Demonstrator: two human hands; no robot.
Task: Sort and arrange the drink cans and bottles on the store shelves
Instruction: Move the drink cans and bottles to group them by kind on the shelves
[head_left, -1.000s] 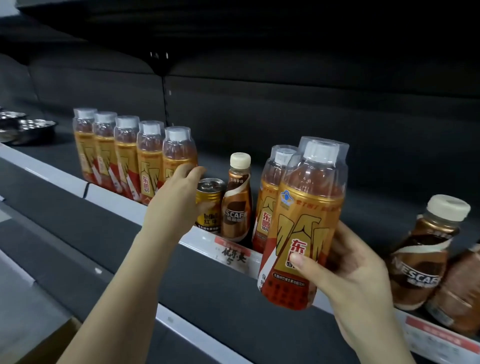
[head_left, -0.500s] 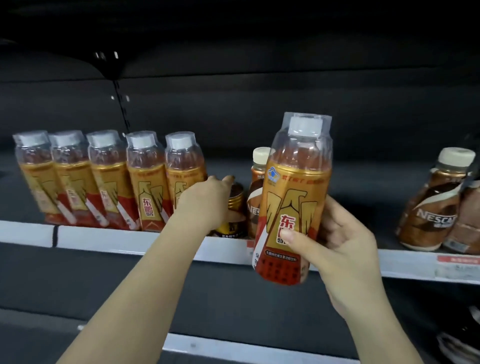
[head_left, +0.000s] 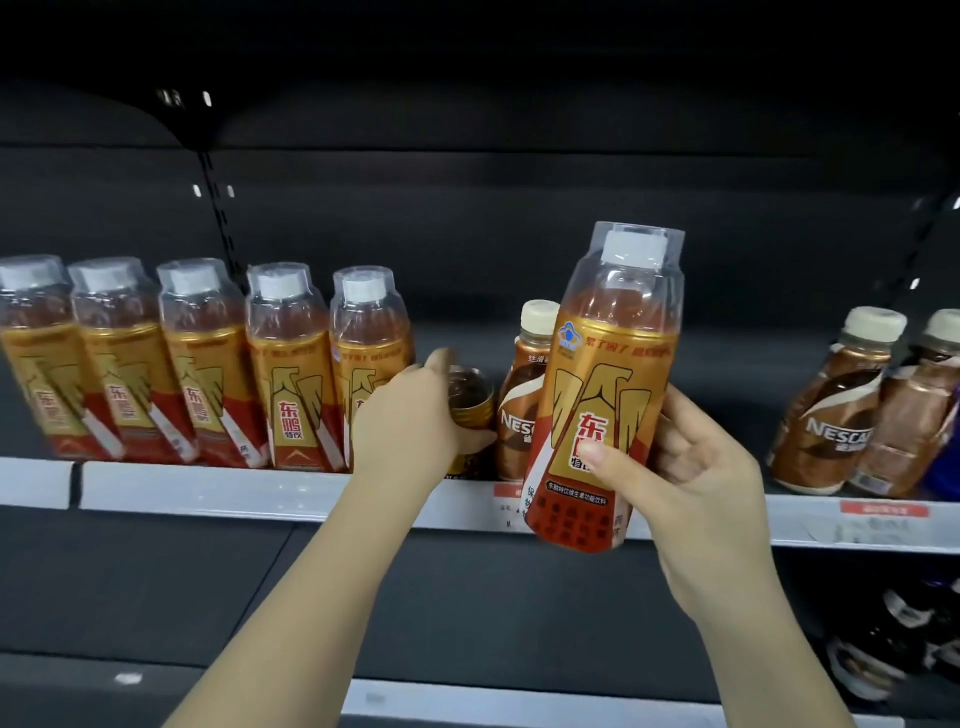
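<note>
Currently: right hand closed around a gold-and-red energy drink bottle, thumb across the front label, fingers wrapped behind. Held upright with a slight tilt, in the air in front of the shelf edge, base hanging below the edge strip. Clear overcap and white lid on top.

Left hand reaching onto the shelf, curled around a small gold can, fingers over its left side and thumb under the front. Can standing on the shelf; whether lifted cannot be told.

Just left of the can: row of five matching energy drink bottles, upright, touching side by side along the shelf front. Rightmost of the five partly covered by the left hand.

Just right of the can: brown Nescafe bottle with cream cap, upright, partly hidden behind the held bottle.

Far right of the shelf, well apart from those: two more Nescafe bottles, pressed together, leaning a little. Blue item at the frame edge beside them, too cropped to identify.

Red price tag on the edge strip below that pair. Dark items on the lower shelf at bottom right, blurred.
</note>
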